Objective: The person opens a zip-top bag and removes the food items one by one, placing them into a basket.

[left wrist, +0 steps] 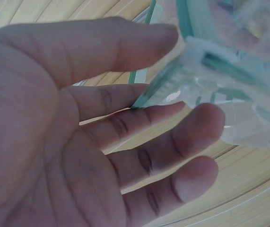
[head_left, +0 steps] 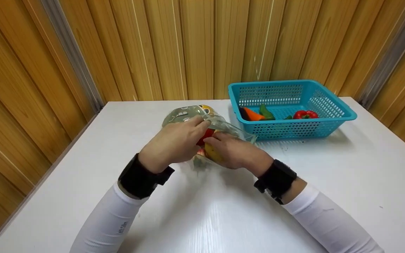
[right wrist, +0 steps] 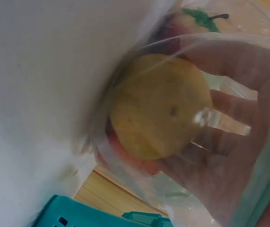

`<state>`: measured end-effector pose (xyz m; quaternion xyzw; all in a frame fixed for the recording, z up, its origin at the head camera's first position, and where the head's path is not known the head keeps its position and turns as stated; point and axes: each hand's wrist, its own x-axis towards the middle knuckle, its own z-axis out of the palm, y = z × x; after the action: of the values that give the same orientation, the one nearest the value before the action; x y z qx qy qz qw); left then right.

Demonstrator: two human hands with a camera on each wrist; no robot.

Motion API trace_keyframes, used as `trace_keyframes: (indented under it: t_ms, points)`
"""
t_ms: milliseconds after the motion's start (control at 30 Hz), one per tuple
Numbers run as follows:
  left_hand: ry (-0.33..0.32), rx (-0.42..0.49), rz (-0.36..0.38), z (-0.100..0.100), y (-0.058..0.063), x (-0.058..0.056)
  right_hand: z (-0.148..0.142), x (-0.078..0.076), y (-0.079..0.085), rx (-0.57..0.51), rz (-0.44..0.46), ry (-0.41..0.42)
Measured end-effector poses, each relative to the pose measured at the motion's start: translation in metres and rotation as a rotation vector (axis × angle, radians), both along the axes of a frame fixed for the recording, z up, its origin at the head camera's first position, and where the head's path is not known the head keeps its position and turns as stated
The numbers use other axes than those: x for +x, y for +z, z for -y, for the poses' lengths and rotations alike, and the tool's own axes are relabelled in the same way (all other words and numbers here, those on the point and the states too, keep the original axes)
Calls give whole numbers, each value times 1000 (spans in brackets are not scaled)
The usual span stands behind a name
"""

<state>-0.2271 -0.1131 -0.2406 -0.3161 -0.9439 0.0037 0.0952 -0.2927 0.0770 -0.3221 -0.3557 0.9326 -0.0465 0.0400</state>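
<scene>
A clear zip bag (head_left: 220, 123) with a green zip edge and printed cartoon faces lies mid-table, its mouth toward me. My left hand (head_left: 176, 140) holds the bag's rim; in the left wrist view the zip edge (left wrist: 161, 82) runs between thumb and forefinger, the other fingers spread loosely. My right hand (head_left: 232, 149) is inside the bag, its fingers round a yellowish potato (right wrist: 161, 106), seen through the plastic in the right wrist view. Beside the potato in the bag are a red fruit (right wrist: 184, 23) with green leaves and a dark stem, and another reddish piece (right wrist: 132, 158).
A turquoise perforated basket (head_left: 294, 128) stands at the back right of the white table (head_left: 202, 218). Inside it lie an orange carrot-like piece (head_left: 253, 114), a green pepper (head_left: 266, 112) and a red bell pepper (head_left: 305, 114). Wood-patterned walls (head_left: 195, 49) enclose the table.
</scene>
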Motion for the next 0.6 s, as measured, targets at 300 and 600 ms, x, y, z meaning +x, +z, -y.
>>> trace_keyframes:
  t_ms: [300, 600]
  points:
    - [-19, 2, -3, -1, -2, -1, 0, -8, -12, 61, 82, -32]
    - [-17, -2, -10, -2, -3, -1, 3, -7, -13, 83, 118, -87]
